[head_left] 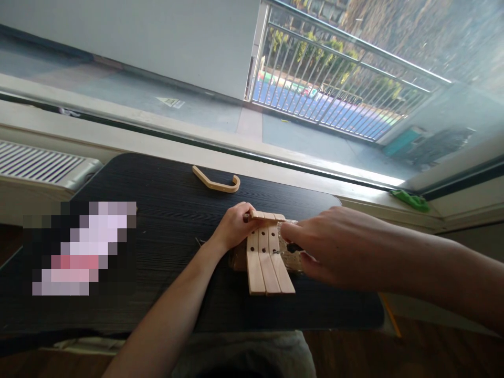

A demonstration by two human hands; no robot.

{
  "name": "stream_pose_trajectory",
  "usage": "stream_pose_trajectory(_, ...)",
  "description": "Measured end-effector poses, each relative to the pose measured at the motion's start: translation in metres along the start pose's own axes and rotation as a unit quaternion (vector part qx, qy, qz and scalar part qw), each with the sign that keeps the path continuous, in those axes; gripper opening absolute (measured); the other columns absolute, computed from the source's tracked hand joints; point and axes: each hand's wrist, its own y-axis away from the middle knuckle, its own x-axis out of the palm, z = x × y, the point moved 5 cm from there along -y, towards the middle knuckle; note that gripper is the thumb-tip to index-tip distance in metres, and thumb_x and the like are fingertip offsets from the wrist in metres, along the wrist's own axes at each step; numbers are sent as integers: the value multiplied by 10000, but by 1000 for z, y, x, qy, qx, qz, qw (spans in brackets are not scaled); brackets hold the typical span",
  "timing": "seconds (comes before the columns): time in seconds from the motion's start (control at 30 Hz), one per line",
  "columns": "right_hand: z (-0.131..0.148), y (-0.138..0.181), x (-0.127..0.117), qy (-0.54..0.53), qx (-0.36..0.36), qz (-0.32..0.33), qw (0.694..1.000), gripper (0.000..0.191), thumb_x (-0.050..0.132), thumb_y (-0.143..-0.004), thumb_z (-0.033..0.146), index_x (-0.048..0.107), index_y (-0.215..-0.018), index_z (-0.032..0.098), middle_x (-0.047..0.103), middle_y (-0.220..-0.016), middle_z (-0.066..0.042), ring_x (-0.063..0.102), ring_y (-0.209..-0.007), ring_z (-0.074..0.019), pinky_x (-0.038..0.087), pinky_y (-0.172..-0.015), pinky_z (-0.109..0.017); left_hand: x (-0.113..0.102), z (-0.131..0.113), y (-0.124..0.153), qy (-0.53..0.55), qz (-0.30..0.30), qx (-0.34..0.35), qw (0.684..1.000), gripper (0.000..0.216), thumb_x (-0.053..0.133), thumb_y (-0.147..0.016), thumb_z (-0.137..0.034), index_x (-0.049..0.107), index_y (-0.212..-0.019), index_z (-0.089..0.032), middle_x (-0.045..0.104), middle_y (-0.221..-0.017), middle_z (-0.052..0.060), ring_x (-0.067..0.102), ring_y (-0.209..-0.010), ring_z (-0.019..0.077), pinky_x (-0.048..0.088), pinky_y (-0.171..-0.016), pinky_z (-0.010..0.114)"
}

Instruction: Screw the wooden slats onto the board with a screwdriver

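Slats (264, 268), three joined side by side, lie mid-tabletop (165, 220), long axis running away from the person, directly between both hands. Left hand (232, 227) is closed over their far left corner. Right hand (331, 247) reaches in from the right, fingers curled at their right edge by a dark bit (294, 247); whether it grips is unclear. Curved piece (216, 182) lies well beyond.

I get strong daylight through the window (354, 79) from one o'clock, with milky glare hazing the glass, while the dark table (165, 220) reads dim, the right hand (331, 247) at three o'clock looks soft, a mosaic patch (79, 247) masks eight o'clock, and straight lines bow toward the frame edges.
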Motion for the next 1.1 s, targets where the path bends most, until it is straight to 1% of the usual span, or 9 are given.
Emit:
stream_pose_trajectory(0.1, 1, 1, -1, -20, -14, -23, 999, 135, 522, -869, 166, 576, -991, 186, 590, -603, 37, 467, -423, -123, 172, -447, -290, 0, 0, 0, 2, 2, -4, 1000, 222, 690, -792, -349, 585, -714, -169, 574, -710, -1, 529, -657, 134, 407, -577, 233)
stream_pose_trajectory(0.2, -2, 1, 1, -40, -20, -14, 999, 120, 518, -893, 151, 575, -995, 178, 612, -635, 34, 478, -419, -107, 197, -429, -278, 0, 0, 0, 3, 3, -7, 1000, 223, 690, -791, -354, 590, -719, -168, 587, -724, 5, 532, -660, 134, 413, -576, 233)
stream_pose_trajectory(0.4, -5, 0, 5, 10, -71, -56, 996, 301, 461, -790, -56, 595, -928, 175, 652, -753, 9, 522, -481, -93, 267, -447, -260, 2, 3, 0, 15, 3, -11, 1000, 227, 688, -785, -371, 594, -731, -171, 593, -738, 6, 529, -652, 130, 423, -571, 230)
stream_pose_trajectory(0.53, -5, -4, 7, 6, -81, -65, 995, 255, 516, -770, -43, 601, -854, 182, 622, -709, 21, 542, -528, -102, 303, -477, -248, 2, 2, 0, 19, -1, -13, 1000, 235, 695, -782, -374, 593, -721, -171, 596, -741, 10, 534, -652, 133, 428, -571, 234)
stream_pose_trajectory(0.63, -4, -7, 7, 45, -67, -54, 995, 177, 566, -792, -2, 597, -792, 173, 595, -662, 14, 537, -521, -106, 253, -460, -263, 1, 0, 0, 24, 0, -17, 1000, 234, 695, -781, -362, 585, -703, -171, 589, -727, 7, 536, -654, 135, 427, -570, 235)
stream_pose_trajectory(0.77, -2, -7, 6, 66, -17, -51, 996, 136, 547, -894, 133, 579, -772, 183, 558, -589, 27, 487, -455, -109, 180, -460, -296, 0, -3, 0, 20, 5, -20, 1000, 229, 695, -779, -347, 576, -695, -170, 579, -729, 3, 531, -645, 131, 419, -570, 237)
stream_pose_trajectory(0.9, 1, -2, 7, 37, -4, -75, 996, 60, 524, -887, 180, 582, -902, 183, 574, -715, 15, 455, -478, -116, 205, -479, -298, 0, -3, 0, 16, 5, -21, 1000, 216, 687, -785, -332, 572, -697, -172, 578, -724, 0, 535, -654, 133, 416, -574, 237)
stream_pose_trajectory(1.0, 4, 3, 10, 42, -41, -101, 993, 183, 484, -835, 90, 566, -982, 160, 560, -860, -13, 413, -495, -101, 238, -489, -296, 0, -4, 0, 22, 5, -20, 1000, 238, 687, -785, -361, 568, -701, -173, 569, -712, -3, 528, -647, 133, 410, -569, 238)
stream_pose_trajectory(1.1, 3, 5, 12, 49, -72, -113, 990, 222, 451, -807, 34, 547, -971, 147, 526, -877, -15, 363, -475, -90, 242, -475, -290, 0, -4, 0, 25, 6, -21, 999, 239, 687, -780, -356, 561, -695, -171, 558, -708, -8, 519, -635, 127, 404, -563, 235)
